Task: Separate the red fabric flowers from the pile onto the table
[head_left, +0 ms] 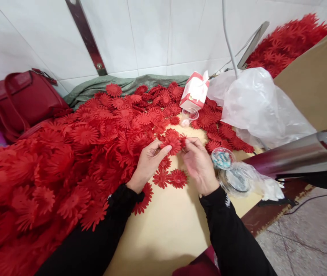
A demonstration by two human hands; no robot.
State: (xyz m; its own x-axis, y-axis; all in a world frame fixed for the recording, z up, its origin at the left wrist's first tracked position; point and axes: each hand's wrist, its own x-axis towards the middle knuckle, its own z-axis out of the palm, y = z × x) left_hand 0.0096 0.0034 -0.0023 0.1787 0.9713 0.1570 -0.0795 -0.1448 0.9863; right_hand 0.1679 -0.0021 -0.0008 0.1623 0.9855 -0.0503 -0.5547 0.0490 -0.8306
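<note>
Between thumb and fingers, my left hand (149, 163) pinches a red artificial flower (171, 143) with thin petals. Close by on its right, my right hand (197, 164) is closed on a smaller red flower piece (183, 141); the fingers partly cover it. The two pieces are nearly touching. Below the hands, two loose red flowers lie side by side on the tan tabletop (157, 230), a left one (161, 178) and a right one (178, 178). Another flower (144, 199) sits partly under my left sleeve.
A large heap of red flowers (85, 136) covers the left and back. Behind stand a tissue box (194, 92) and a small clear cup (190, 114). At right are a tub with blue-white contents (222, 158), a plastic bag (255, 103) and a metal cylinder (290, 155). A red handbag (25, 99) is far left.
</note>
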